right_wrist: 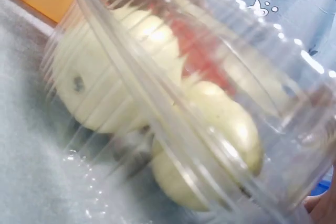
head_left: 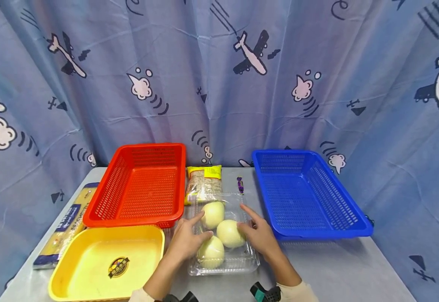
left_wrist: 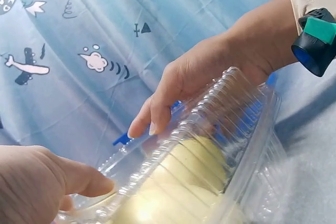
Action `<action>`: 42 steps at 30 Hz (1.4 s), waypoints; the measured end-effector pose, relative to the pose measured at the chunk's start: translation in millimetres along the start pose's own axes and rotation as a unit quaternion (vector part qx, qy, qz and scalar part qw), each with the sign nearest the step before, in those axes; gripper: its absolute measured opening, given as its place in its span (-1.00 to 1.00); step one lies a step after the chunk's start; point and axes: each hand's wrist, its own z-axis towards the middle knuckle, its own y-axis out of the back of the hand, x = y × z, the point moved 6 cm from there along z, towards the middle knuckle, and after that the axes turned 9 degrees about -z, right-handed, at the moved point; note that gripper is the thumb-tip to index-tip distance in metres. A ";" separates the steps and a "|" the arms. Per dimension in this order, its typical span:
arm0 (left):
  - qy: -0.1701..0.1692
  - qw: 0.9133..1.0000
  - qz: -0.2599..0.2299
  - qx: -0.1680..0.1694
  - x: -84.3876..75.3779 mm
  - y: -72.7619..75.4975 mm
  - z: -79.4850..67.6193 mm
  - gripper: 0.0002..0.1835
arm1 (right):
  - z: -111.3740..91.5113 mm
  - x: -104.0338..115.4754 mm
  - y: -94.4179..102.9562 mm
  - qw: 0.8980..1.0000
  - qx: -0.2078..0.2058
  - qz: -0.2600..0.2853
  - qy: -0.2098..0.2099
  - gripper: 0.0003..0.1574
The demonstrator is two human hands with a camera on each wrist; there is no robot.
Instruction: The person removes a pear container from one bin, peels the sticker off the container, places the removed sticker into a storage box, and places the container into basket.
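A clear plastic clamshell container with a ribbed lid lies on the table in front of the person. Inside are three round pale-yellow fruits, seen through the plastic in every view. On its left side the left hand touches the lid, thumb and index finger stretched out and spread. Opposite, the right hand touches the lid's right side, its index finger pointing forward and its thumb inward. In the left wrist view, fingertips of the right hand come down over the lid's edge. The right wrist view is blurred.
A red basket and a yellow basin stand to the left, a blue basket to the right. Behind the container lie a yellow-topped packet and a purple-wrapped candy. A long yellow-and-blue packet lies at the far left.
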 end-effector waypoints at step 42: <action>-0.021 0.991 -0.001 0.135 -75.9 56.9 -0.8 -0.29 | -21.2 98.6 38.0 0.985 0.091 -0.136 0.054 -0.32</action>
